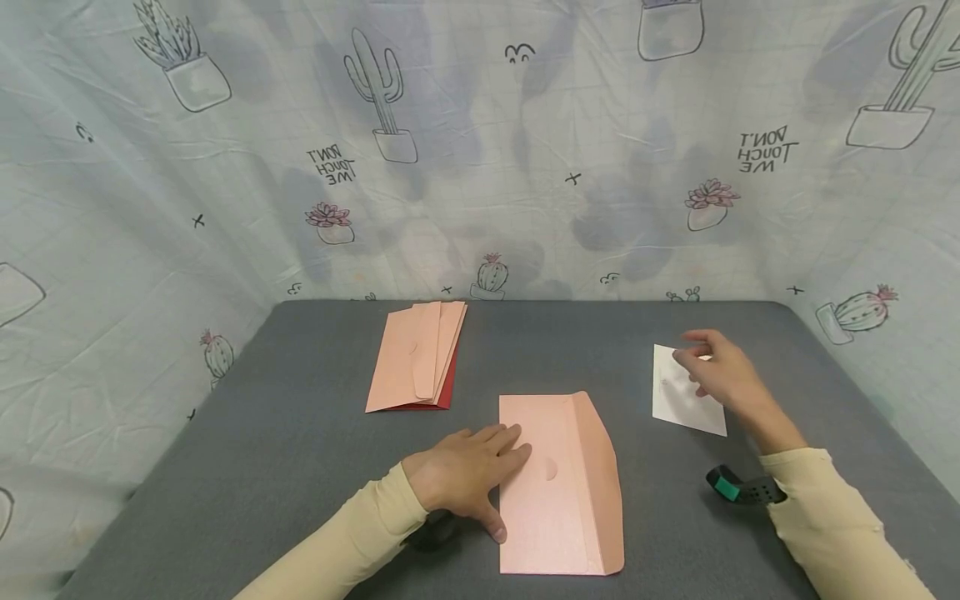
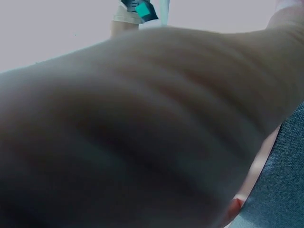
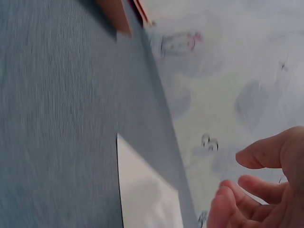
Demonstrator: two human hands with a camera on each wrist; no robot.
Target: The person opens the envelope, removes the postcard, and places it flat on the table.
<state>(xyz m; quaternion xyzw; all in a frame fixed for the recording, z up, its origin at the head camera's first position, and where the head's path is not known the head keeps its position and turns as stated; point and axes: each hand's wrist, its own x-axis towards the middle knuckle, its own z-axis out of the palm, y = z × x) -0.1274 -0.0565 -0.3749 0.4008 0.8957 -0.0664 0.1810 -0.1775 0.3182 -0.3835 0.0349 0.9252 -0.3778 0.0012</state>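
Observation:
A pink envelope (image 1: pixel 551 500) lies at the front middle of the table with its flap (image 1: pixel 597 467) folded out to the right. My left hand (image 1: pixel 471 471) rests on the envelope's left edge, fingers spread over it and thumb at the lower edge. In the left wrist view the forearm or hand fills most of the picture. Over a white card (image 1: pixel 678 396) at the right hovers my right hand (image 1: pixel 716 371), with its fingers loosely bent. The right wrist view shows a gap between thumb and fingers (image 3: pixel 261 154), with the card (image 3: pixel 147 190) below and apart from them.
A stack of pink envelopes (image 1: pixel 408 354), with a red one under it, lies at the back left. A black strap with a green patch (image 1: pixel 738 487) hangs at the right wrist. A patterned white curtain (image 1: pixel 525 150) surrounds the grey table (image 1: pixel 300 450).

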